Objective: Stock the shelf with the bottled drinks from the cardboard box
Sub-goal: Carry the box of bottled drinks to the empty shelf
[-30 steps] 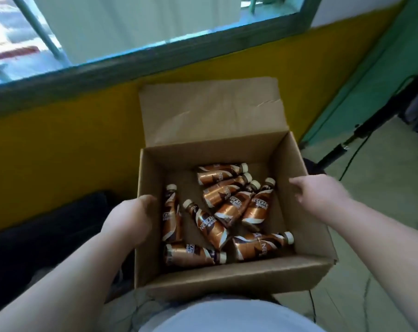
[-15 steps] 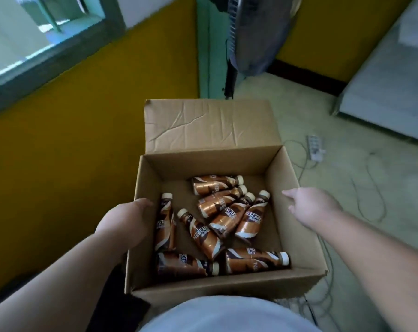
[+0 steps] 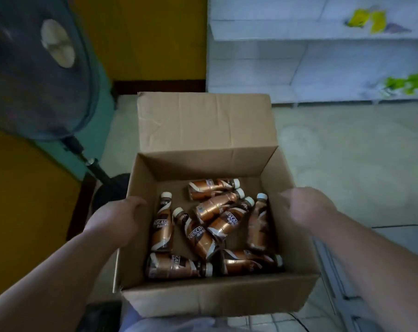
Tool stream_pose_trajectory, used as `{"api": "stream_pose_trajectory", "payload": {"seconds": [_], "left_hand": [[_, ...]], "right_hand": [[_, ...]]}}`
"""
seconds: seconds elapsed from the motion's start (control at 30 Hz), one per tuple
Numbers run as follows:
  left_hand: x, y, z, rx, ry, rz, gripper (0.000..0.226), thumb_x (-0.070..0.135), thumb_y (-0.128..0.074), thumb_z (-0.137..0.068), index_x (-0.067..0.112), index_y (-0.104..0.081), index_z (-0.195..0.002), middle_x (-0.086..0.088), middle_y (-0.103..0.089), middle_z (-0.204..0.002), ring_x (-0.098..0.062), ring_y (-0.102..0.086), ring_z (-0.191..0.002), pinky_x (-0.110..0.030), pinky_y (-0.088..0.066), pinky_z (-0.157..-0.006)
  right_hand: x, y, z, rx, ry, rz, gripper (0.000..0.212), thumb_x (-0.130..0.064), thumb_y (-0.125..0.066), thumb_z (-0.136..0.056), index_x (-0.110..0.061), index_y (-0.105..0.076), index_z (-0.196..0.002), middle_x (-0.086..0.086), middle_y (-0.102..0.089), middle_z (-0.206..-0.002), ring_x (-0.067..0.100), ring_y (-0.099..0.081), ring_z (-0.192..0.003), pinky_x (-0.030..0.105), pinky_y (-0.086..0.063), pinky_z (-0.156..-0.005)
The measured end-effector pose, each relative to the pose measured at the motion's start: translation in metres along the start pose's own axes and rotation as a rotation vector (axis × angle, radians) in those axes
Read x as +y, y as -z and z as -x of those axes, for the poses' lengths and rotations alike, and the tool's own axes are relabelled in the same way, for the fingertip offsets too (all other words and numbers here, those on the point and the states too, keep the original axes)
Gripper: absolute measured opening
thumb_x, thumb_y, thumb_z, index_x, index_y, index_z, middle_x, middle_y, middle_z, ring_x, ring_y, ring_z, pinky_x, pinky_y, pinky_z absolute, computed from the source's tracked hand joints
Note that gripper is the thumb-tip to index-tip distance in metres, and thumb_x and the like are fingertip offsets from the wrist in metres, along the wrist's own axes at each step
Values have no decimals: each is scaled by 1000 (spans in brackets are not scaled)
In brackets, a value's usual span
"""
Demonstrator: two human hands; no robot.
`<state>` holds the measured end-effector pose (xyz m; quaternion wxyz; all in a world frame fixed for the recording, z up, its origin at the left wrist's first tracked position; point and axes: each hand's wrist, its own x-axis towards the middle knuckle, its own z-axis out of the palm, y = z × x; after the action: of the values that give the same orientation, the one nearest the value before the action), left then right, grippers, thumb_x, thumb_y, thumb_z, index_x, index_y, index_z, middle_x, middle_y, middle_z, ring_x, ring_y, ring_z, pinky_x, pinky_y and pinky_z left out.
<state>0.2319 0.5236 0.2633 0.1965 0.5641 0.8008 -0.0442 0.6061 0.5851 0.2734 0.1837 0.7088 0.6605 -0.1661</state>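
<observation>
Swung round from the yellow wall toward the shelf [image 3: 323, 68], box [image 3: 217, 300] carried along. Left hand [image 3: 114, 219] and right hand [image 3: 306, 209] clasped on its side walls. All bottles [image 3: 203, 236] loose on the box floor; none shelved yet.

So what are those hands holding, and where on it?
The cardboard box of bottles, carried by its two side walls: the left hand grips the left wall at its rim, and the right hand is on the right wall.

Plain tan cardboard box [image 3: 203, 130]; copper-brown bottles [image 3: 163, 225] with white swirls and caps; mustard-yellow wall [image 3: 155, 37]; pale white shelving [image 3: 287, 39].
</observation>
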Motion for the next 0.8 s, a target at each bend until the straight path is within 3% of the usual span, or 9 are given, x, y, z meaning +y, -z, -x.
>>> {"api": "stream_pose_trajectory", "payload": {"seconds": [0.1, 0.27, 0.53, 0.8], "left_hand": [[50, 4, -63, -16, -80, -27, 51, 18, -56, -88, 41, -47, -133, 2, -67, -110, -9, -60, -75, -23, -50, -56], [137, 23, -187, -85, -295, -106, 51, 19, -54, -88, 41, -47, -134, -3, -63, -125, -20, -63, -98, -29, -54, -72], [317, 83, -311, -62, -633, -293, 54, 16, -53, -84, 39, -49, -134, -4, -64, -125, -25, -63, -105, -33, -52, -78], [503, 59, -383, -80, -771, -330, 54, 14, -54, -85, 37, -50, -134, -3, -64, -125, -22, -62, -105, -32, -52, -78]], "right_hand": [[25, 14, -34, -14, -116, 0, 41, -16, -48, -90, -28, -63, -126, 4, -65, -122, 26, -63, -110, 38, -55, -88], [53, 52, -92, -68, -184, -38, 29, -22, -49, -95, -20, -62, -121, 4, -65, -109, 19, -62, -91, 30, -53, -80], [123, 108, -148, -30, -411, -249, 35, -23, -50, -96, -23, -56, -131, 6, -64, -119, 22, -63, -104, 30, -53, -83], [252, 123, -240, 13, -571, -356, 33, -20, -52, -95, -27, -58, -127, 4, -64, -114, 20, -64, -99, 29, -54, -81]]}}
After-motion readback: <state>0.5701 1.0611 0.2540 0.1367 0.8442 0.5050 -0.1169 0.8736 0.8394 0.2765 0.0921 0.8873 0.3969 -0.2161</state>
